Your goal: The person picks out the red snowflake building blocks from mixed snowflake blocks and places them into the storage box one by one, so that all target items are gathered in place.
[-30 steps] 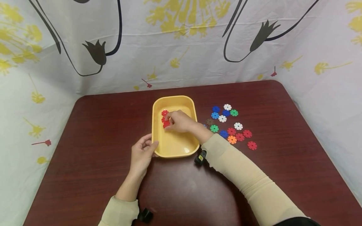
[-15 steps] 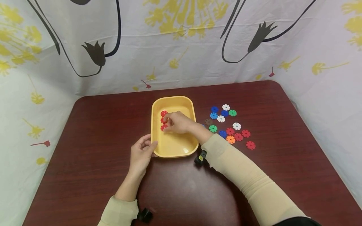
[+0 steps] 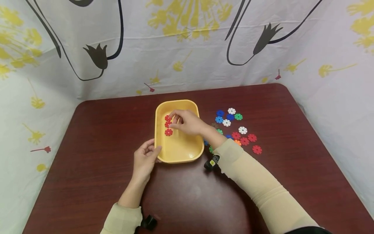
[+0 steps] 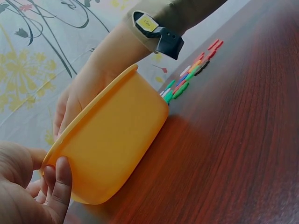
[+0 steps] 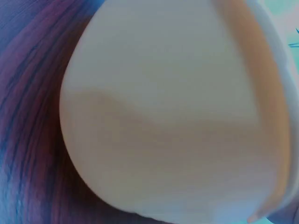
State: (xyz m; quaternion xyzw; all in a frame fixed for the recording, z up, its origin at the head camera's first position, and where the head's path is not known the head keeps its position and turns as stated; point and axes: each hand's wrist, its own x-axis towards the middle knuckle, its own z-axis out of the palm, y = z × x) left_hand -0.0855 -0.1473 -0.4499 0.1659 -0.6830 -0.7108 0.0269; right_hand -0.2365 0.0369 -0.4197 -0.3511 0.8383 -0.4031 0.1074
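Beige sleeves point(image 3: 257, 185), black wrist cameras point(image 3: 211, 163)

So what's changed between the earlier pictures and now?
The bare right hand has let go of the nearest red notched plastic disc and shifted toward the far end of the rectangular yellow plastic tray. The left hand still grips the tray; the other two red discs stayed put.

1 yellow tray point(image 3: 181, 150) on 1 counter point(image 3: 96, 139). Inside tray: 3 red discs point(image 3: 167, 132). Right of tray: 4 loose red discs point(image 3: 255, 149), 3 white discs point(image 3: 241, 130), 1 orange disc point(image 3: 238, 142), 1 brown disc point(image 3: 214, 125), 5+ blue discs point(image 3: 218, 113), 3+ green discs point(image 3: 237, 116); arm point(image 3: 260, 182) part-hiding some. At tray: 1 left hand point(image 3: 144, 160), 1 right hand point(image 3: 190, 123).
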